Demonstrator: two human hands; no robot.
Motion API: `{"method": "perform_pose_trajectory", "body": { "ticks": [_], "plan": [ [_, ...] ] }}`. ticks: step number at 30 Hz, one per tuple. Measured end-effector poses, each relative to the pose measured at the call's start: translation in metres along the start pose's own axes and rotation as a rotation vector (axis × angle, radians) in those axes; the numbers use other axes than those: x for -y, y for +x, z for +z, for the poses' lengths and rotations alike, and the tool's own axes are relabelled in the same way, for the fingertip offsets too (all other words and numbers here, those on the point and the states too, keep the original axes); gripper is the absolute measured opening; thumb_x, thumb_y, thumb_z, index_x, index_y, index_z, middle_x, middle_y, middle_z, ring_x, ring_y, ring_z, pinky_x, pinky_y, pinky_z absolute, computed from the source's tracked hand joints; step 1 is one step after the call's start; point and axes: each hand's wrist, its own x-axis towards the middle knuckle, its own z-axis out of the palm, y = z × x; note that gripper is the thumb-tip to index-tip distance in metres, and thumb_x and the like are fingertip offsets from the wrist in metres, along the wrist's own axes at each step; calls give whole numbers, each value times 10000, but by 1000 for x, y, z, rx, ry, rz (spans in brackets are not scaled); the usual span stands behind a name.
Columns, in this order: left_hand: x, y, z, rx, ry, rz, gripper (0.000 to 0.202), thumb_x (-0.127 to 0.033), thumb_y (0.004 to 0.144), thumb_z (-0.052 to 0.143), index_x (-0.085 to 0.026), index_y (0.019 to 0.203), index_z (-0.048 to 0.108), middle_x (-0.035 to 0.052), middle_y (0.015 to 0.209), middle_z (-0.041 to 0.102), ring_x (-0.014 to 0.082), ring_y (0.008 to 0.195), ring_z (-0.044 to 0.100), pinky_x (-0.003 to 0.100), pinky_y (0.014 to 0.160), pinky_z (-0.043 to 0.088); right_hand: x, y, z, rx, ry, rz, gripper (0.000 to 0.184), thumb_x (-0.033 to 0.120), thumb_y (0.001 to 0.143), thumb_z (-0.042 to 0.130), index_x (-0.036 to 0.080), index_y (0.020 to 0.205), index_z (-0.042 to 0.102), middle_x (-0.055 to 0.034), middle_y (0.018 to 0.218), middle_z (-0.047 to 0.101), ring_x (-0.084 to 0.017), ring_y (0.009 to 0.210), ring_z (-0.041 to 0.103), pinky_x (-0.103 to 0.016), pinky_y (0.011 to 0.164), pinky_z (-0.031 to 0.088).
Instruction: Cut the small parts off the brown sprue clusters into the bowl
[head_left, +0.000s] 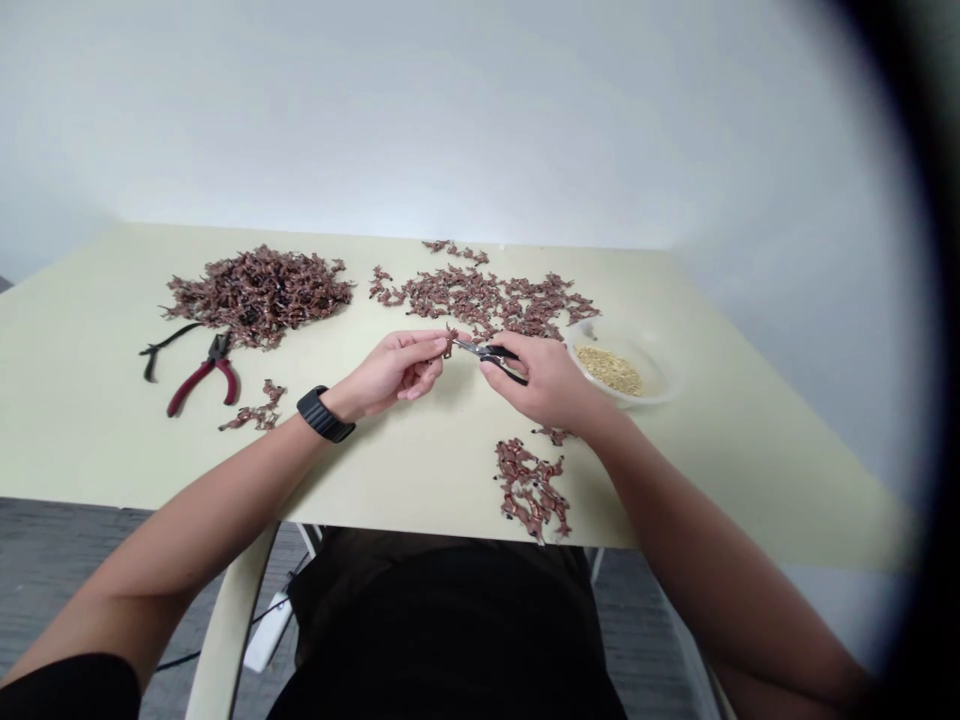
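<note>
We are pinching a tiny brown piece (450,343) in our left hand (394,370), our right hand (540,380) tightly gripping black-handled snips (472,347) just beside it, where one slip could nick a finger.

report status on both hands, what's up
left hand pinching small brown piece; right hand gripping black-handled snips, tips close to the piece; clear bowl of tan bits beside right hand

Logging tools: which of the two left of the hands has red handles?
The pliers, lying right of the black-handled tool, which has no red on it.
</note>
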Motion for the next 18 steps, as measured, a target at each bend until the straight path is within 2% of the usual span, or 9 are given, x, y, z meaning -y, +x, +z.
{"method": "perform_pose_trajectory", "body": {
  "ticks": [10,13,15,18],
  "plan": [
    [1,0,-1,-9,24,-5,428,-368,1010,666,-126,1362,696,-62,591,502,42,398,363,189,382,208,0,0,-2,38,43,41,238,437,993,593,206,1002,650,-18,795,654,-158,682,541,-320,681,382],
    [3,0,-2,15,137,36,499,-400,1020,651,-147,1450,640,-38,636,559,59,448,420,183,416,284,3,-1,-3,54,123,84,252,455,997,590,210,958,631,-14,784,616,-156,681,512,-315,648,369],
    [6,0,-5,9,329,136,536,-396,1023,644,-176,1509,595,3,717,641,81,518,493,193,479,383,7,-1,-4,97,264,158,304,489,1006,572,211,887,599,-5,740,543,-143,636,444,-303,584,327],
    [8,0,-12,-76,727,418,446,-311,1017,632,-220,1453,667,59,876,726,121,672,600,245,665,517,9,0,-5,264,650,348,387,574,1010,530,222,850,556,35,673,350,-119,549,248,-283,475,187]
  ]
}}
